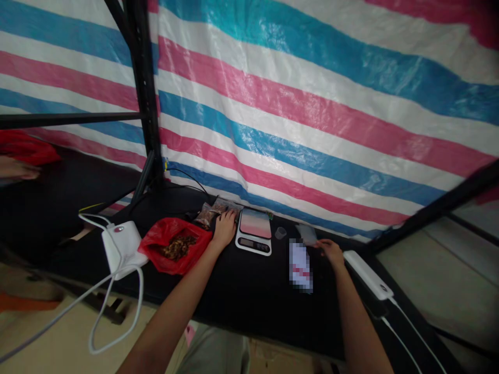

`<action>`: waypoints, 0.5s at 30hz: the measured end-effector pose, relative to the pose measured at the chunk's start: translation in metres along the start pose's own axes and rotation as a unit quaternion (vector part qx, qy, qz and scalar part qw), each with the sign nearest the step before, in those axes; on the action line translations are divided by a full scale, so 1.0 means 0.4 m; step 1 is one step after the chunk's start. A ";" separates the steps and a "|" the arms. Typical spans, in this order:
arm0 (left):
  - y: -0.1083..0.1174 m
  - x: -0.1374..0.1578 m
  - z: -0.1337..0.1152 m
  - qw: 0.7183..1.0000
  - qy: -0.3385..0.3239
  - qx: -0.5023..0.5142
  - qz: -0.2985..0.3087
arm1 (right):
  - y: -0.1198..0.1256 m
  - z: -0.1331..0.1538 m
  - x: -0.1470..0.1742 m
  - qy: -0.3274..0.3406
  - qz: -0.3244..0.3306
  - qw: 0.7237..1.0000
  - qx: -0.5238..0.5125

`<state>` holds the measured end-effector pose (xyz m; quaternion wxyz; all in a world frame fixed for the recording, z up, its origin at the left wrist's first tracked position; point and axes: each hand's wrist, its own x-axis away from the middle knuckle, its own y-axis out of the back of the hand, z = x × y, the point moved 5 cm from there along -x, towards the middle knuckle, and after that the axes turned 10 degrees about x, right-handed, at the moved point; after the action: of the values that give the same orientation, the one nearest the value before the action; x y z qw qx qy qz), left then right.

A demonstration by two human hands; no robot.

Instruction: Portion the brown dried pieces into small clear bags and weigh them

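Note:
My left hand (225,227) lies with fingers stretched out between the kitchen scale (255,228) and the red plastic bag (177,228). Its fingertips reach the front of small clear packets (206,214) with brown contents; whether they touch is hard to tell. Dried brown pieces (179,247) fill the open red bag. To the right, my right hand (330,251) pinches the near edge of a clear plastic bag (309,235) lying on the black table. A small clear cup (280,232) stands between the scale and that bag.
A blurred-out sheet or phone (300,266) lies before the clear bag. White corded devices sit at left (123,248) and right (368,275). A black frame post (146,93) and striped sheeting (292,104) bound the table. Another person's hand (19,169) is at far left.

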<state>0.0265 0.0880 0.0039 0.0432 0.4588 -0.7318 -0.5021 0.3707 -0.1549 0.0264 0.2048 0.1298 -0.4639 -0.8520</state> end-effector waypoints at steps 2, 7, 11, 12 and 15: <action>0.007 0.006 -0.003 1.000 0.001 -0.002 -0.003 | 0.001 -0.001 0.000 -0.007 -0.005 0.997 0.077; 0.017 0.013 -0.010 1.000 0.015 0.001 -0.008 | 0.022 0.083 0.057 0.046 -0.155 0.940 0.301; 0.050 0.021 -0.043 0.998 0.026 0.044 -0.019 | -0.021 0.294 0.184 0.261 -0.165 0.930 0.201; 0.070 0.032 -0.058 0.997 0.023 0.069 -0.037 | -0.046 0.361 0.224 0.333 -0.141 0.919 0.159; 0.157 0.105 -0.097 0.980 0.017 0.154 -0.124 | -0.152 0.551 0.350 0.519 -0.009 0.853 0.059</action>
<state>-0.0170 0.0357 0.0549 -0.0778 0.5556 -0.7370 -0.3770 0.1429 -0.0286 0.0887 0.4003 0.5690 -0.3389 -0.6334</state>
